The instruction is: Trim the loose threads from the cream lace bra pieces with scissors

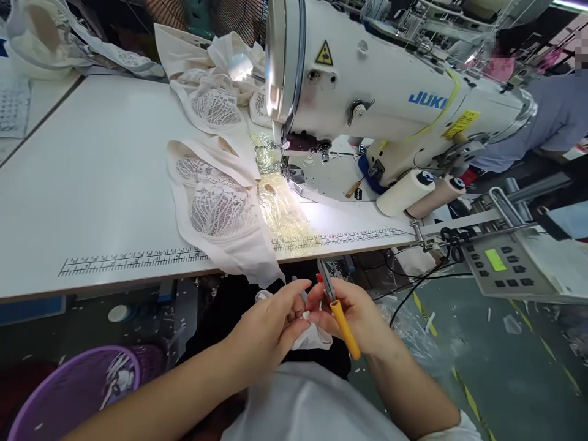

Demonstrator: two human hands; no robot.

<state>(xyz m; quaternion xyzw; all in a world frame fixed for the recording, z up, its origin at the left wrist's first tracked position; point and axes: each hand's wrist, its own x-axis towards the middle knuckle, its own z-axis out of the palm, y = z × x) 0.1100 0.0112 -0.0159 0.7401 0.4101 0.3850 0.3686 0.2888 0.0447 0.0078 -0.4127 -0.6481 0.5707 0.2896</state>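
Above my lap, just off the table's front edge, my left hand [271, 321] pinches a small piece of white fabric [315, 338] between thumb and fingers. My right hand [351, 312] meets it there, its thumb and fingertips closed at the fabric. Across the right palm lie yellow-handled thread snips [344, 327], grey metal end pointing away from me, handle towards me. A small red bit shows beside the metal part. On the table edge above my hands, a cream lace bra piece [220, 208] hangs partly over. Part of the white fabric is hidden behind my fingers.
A white sewing machine [381, 79] stands on the white table [105, 171], which has a printed ruler along its front. More lace bra pieces [214, 101] lie behind. Thread cones [404, 193] and a control panel [498, 263] are right. A purple basket [68, 367] stands lower left.
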